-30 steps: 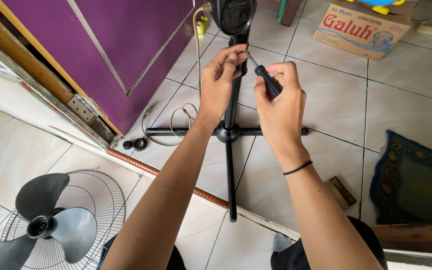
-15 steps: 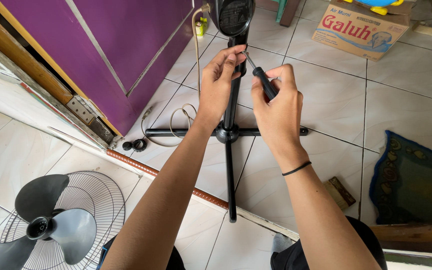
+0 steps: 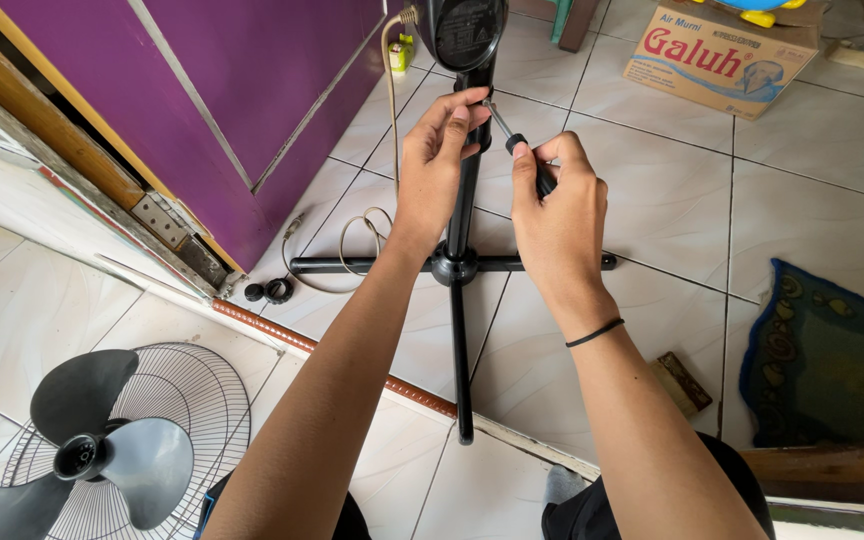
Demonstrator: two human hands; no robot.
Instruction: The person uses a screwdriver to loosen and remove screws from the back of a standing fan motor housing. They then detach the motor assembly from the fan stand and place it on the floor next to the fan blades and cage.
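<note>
Holding a screwdriver [image 3: 522, 152] by its black handle, the right hand [image 3: 557, 215] has its fingers wrapped tight around it, and the thin metal tip points up and left at the black pole of a standing fan [image 3: 464, 200]. The left hand [image 3: 432, 165] is closed on that pole, just under the dark motor housing [image 3: 464, 30], with its fingertips right by the screwdriver tip. A thin black band [image 3: 594, 332] sits on the right wrist. The pole goes down to a black cross-shaped base [image 3: 452, 265] that lies flat on the pale tiled floor [image 3: 652, 200]. A beige power cord [image 3: 367, 225] hangs down to the left of the pole and curls in a loop on the tiles near the base. Two small black round parts [image 3: 269, 291] lie just left of the base, close to a purple door [image 3: 252, 90]. Farther left of the base and nearer to the person, grey fan blades [image 3: 92, 450] rest on a round wire guard [image 3: 192, 400]. Far to the right of the pole stands a cardboard box [image 3: 717, 55]. To the right of the base lies a blue and green mat [image 3: 832, 360], and a small wooden block [image 3: 682, 382] lies between the mat and the base.
</note>
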